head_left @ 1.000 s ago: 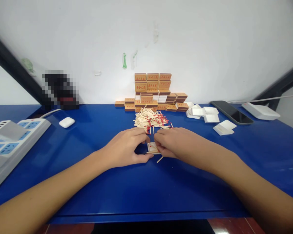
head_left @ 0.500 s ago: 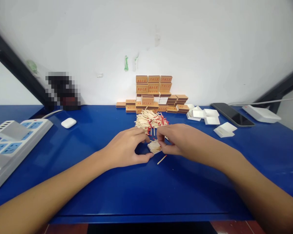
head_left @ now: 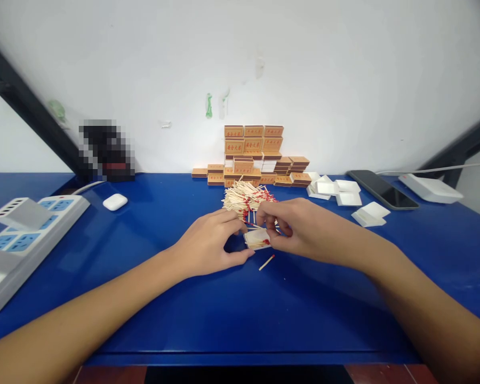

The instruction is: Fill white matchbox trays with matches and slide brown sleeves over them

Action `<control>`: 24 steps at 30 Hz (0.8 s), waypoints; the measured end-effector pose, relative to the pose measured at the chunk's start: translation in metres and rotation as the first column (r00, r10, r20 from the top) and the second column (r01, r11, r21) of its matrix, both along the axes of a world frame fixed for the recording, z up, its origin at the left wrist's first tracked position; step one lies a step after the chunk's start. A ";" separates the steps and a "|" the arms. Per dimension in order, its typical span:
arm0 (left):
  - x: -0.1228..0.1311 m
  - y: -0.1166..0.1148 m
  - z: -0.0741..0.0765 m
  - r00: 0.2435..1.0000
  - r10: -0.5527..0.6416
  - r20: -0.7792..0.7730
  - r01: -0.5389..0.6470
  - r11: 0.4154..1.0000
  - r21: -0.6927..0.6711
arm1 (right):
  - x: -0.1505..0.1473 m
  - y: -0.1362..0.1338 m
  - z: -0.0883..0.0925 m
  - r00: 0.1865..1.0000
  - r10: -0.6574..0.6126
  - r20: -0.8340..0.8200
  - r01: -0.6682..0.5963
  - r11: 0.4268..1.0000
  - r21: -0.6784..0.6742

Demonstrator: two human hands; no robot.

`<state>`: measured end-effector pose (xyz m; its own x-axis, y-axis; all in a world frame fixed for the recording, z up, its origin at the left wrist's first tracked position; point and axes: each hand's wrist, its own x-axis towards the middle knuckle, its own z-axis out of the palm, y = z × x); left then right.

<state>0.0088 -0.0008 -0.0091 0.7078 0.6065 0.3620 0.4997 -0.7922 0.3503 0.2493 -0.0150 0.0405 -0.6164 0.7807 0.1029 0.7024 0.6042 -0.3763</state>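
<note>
holding red-tipped matches [head_left: 265, 242]: white tray [head_left: 257, 233] between hands [head_left: 208, 242]

**Electronics on a blue desk [head_left: 240, 320]**

Near left, a power strip [head_left: 61, 233] carries a grey adapter [head_left: 26, 214]; a white case [head_left: 115, 201] lies just right of the strip's far end. Far right, a dark phone [head_left: 384, 190] lies near a flat white box [head_left: 431, 190]. Green smears [head_left: 209, 105] mark the wall [head_left: 324, 80].

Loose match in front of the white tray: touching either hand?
No: the loose match lies on the blue tabletop, apart from left hand and right hand.
</note>
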 end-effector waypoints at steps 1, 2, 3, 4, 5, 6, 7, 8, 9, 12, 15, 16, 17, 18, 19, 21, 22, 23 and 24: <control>0.000 0.000 0.000 1.000 0.004 0.001 -0.004 1.000 0.000 | 0.000 0.000 0.001 1.000 0.014 -0.016 -0.014 1.000 0.005; 0.000 0.000 0.000 1.000 0.008 0.002 -0.008 1.000 -0.003 | 0.001 0.000 0.003 0.999 0.030 -0.030 -0.030 1.000 0.010; 0.000 0.000 0.000 1.000 0.010 0.002 -0.010 1.000 -0.006 | 0.001 0.000 0.004 0.998 0.039 -0.041 -0.039 0.999 0.013; 0.000 0.000 0.000 1.000 0.010 0.003 -0.010 1.000 -0.009 | 0.001 -0.001 0.005 0.998 0.039 -0.051 -0.038 0.999 0.015; -0.001 0.000 0.000 1.000 0.008 0.003 -0.008 1.000 -0.010 | 0.001 -0.001 0.006 0.998 0.030 -0.061 -0.030 1.000 0.010; -0.001 0.000 0.000 1.000 0.003 0.003 -0.003 1.000 -0.009 | 0.001 -0.001 0.007 0.997 0.018 -0.073 -0.018 1.000 -0.001; -0.001 0.001 0.000 1.000 -0.001 0.005 0.001 1.000 -0.007 | 0.001 -0.002 0.007 0.996 0.007 -0.084 -0.008 1.000 -0.017; -0.001 0.001 0.000 1.000 -0.006 0.006 0.006 1.000 -0.003 | 0.001 -0.002 0.007 0.995 -0.002 -0.097 -0.002 0.999 -0.032; -0.001 0.001 0.000 1.000 -0.009 0.007 0.009 1.000 0.000 | 0.001 -0.003 0.007 0.994 -0.002 -0.107 -0.003 0.999 -0.050; -0.002 0.001 0.000 1.000 -0.005 0.006 0.005 1.000 0.001 | 0.001 -0.003 0.005 0.993 0.003 -0.118 -0.015 0.994 -0.104; -0.002 0.001 -0.001 1.000 0.010 -0.004 -0.010 1.000 -0.004 | 0.001 -0.001 0.002 0.996 0.007 -0.093 -0.015 0.996 -0.084; -0.002 0.001 -0.001 1.000 0.012 -0.006 -0.012 1.000 -0.004 | 0.000 0.000 0.001 0.996 0.010 -0.083 -0.015 0.998 -0.057; -0.002 0.001 -0.001 1.000 0.013 -0.008 -0.013 1.000 -0.002 | -0.001 0.001 0.001 0.996 0.012 -0.084 -0.014 1.000 -0.028; -0.002 0.001 -0.001 1.000 0.015 -0.008 -0.015 1.000 0.000 | -0.001 0.001 0.000 0.995 0.011 -0.099 -0.012 1.000 -0.002; -0.003 0.001 0.000 1.000 0.017 -0.004 -0.017 1.000 0.002 | -0.002 0.001 0.000 0.992 0.011 -0.128 -0.009 1.000 0.018; -0.003 0.000 0.000 1.000 0.020 0.006 -0.020 1.000 0.004 | -0.005 0.001 -0.002 0.977 0.002 -0.214 0.004 1.000 0.027; -0.003 0.000 0.001 1.000 0.023 0.009 -0.023 1.000 0.007 | -0.007 0.001 -0.003 0.967 -0.004 -0.254 0.008 1.000 0.016; -0.003 0.000 0.001 1.000 0.026 0.008 -0.026 1.000 0.010 | -0.008 0.001 -0.004 0.960 -0.009 -0.279 0.008 1.000 -0.003; -0.003 0.000 0.002 1.000 0.027 0.005 -0.027 1.000 0.011 | -0.010 0.001 -0.006 0.957 -0.013 -0.289 0.006 1.000 -0.023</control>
